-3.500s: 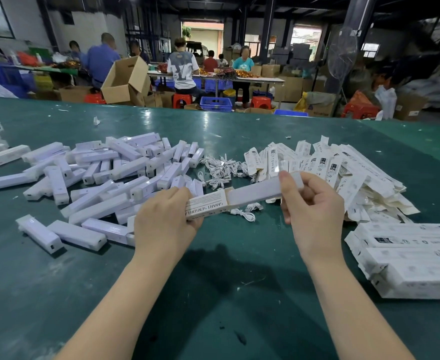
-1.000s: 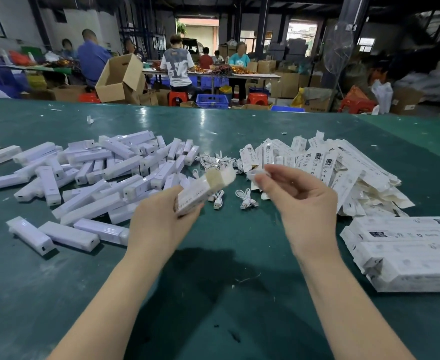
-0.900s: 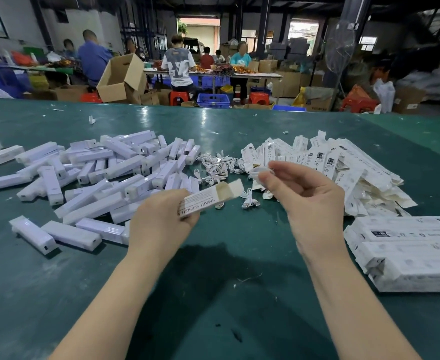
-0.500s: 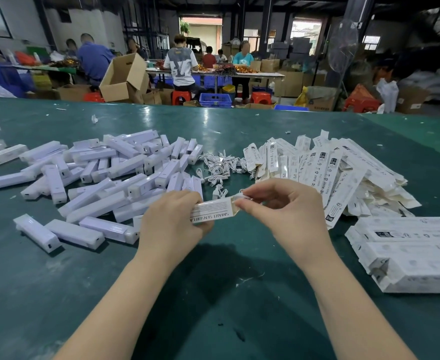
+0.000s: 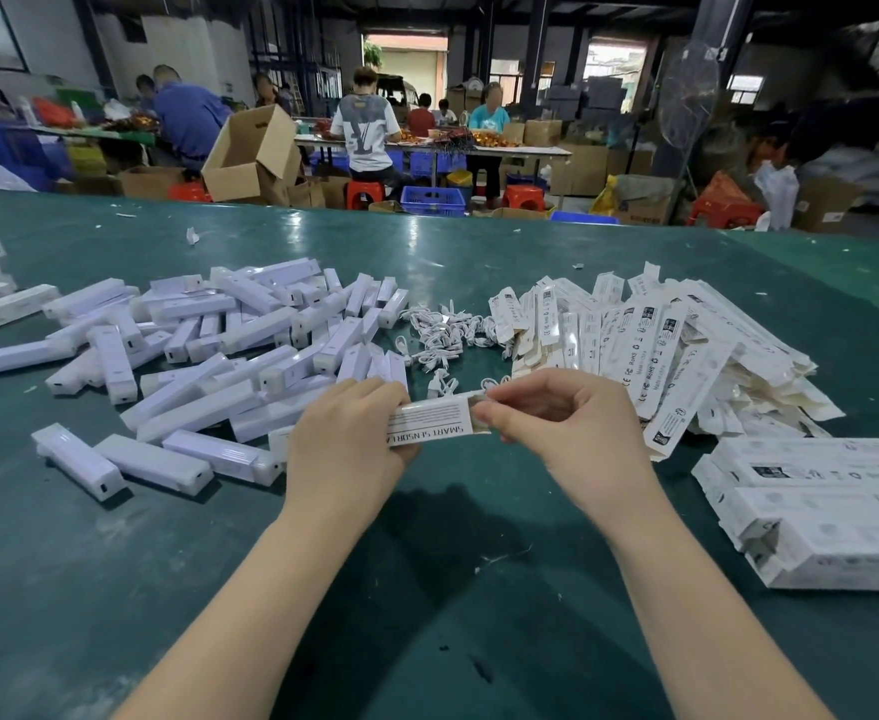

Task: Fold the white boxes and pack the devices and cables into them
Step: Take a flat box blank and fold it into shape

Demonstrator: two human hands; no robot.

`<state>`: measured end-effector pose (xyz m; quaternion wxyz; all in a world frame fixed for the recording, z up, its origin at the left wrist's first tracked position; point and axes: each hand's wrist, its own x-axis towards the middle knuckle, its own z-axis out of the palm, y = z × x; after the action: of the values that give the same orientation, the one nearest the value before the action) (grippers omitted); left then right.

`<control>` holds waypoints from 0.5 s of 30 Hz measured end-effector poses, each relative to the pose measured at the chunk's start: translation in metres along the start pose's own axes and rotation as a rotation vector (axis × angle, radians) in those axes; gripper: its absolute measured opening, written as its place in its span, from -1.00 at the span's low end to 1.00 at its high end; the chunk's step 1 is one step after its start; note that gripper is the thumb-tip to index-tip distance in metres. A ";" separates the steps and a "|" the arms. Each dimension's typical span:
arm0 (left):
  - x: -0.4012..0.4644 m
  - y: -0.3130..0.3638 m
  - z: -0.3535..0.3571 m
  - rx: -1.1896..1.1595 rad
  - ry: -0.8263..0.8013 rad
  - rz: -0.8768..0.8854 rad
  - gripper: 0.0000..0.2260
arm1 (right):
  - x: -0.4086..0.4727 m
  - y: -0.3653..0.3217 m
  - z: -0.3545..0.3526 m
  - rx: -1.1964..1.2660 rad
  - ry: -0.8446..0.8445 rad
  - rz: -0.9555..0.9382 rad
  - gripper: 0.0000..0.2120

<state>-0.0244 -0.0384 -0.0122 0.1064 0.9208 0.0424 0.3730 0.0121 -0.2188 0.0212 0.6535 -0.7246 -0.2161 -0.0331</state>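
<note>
Over the near middle of the green table (image 5: 479,252), the person holds one white box (image 5: 435,426) level between both hands, just above the tabletop. The left hand (image 5: 346,444) is curled round the box's left part, fingers wrapped over the top and thumb underneath, so that only the printed right half shows. The right hand (image 5: 562,423) has its thumb and bent fingers pinched at the box's open right end, on the end flap; I cannot tell whether a cable is under those fingers.

To the left and beyond the left hand lies a loose heap of white devices (image 5: 229,350), long plastic sticks pointing every way, with a few strays nearer the table's near edge. Just beyond the box, in the middle of the table, sits a small tangle of white cables (image 5: 448,335). Right of that spreads a pile of flat unfolded boxes (image 5: 655,345), printed side up. At the near right stands a stack of packed boxes (image 5: 811,511), lying lengthwise.

Far off, past the table, people (image 5: 362,132) work at other benches among brown cartons (image 5: 250,153) and red stools (image 5: 362,192).
</note>
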 end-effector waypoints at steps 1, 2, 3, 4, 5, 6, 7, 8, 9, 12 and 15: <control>0.000 0.000 0.000 0.003 0.001 0.005 -0.75 | -0.001 0.000 0.002 -0.006 -0.011 -0.007 -0.86; 0.000 0.001 0.001 0.008 0.002 0.012 -0.75 | -0.003 0.000 0.004 0.000 -0.015 -0.014 -0.85; 0.000 0.001 0.001 0.011 0.004 0.014 -0.75 | -0.003 0.001 0.006 0.011 -0.010 -0.021 -0.83; 0.001 0.001 0.000 0.011 0.005 0.011 -0.75 | -0.004 0.001 0.007 0.027 0.001 -0.027 -0.83; 0.001 0.001 0.000 0.006 0.008 0.007 -0.76 | -0.004 0.001 0.008 0.040 0.014 -0.033 -0.83; 0.001 0.002 0.000 -0.002 0.010 0.007 -0.76 | -0.005 0.001 0.008 0.044 0.025 -0.040 -0.84; 0.001 0.002 0.000 -0.009 0.011 0.011 -0.77 | -0.005 0.001 0.009 0.037 0.034 -0.048 -0.82; 0.001 0.003 0.000 -0.016 0.009 0.016 -0.77 | -0.005 0.002 0.010 0.023 0.043 -0.057 -0.80; 0.001 0.004 0.000 -0.023 0.005 0.016 -0.78 | -0.005 0.002 0.011 0.004 0.049 -0.070 -0.77; 0.001 0.002 0.000 -0.046 -0.009 -0.016 -0.83 | -0.006 0.002 0.013 -0.079 -0.001 -0.126 -0.77; 0.003 -0.003 -0.002 -0.086 -0.016 -0.111 -0.89 | -0.006 0.001 0.014 -0.101 -0.114 -0.165 -0.71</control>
<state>-0.0236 -0.0352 -0.0099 0.1666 0.9145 0.0767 0.3606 0.0042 -0.2071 0.0164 0.5979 -0.7370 -0.3101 -0.0564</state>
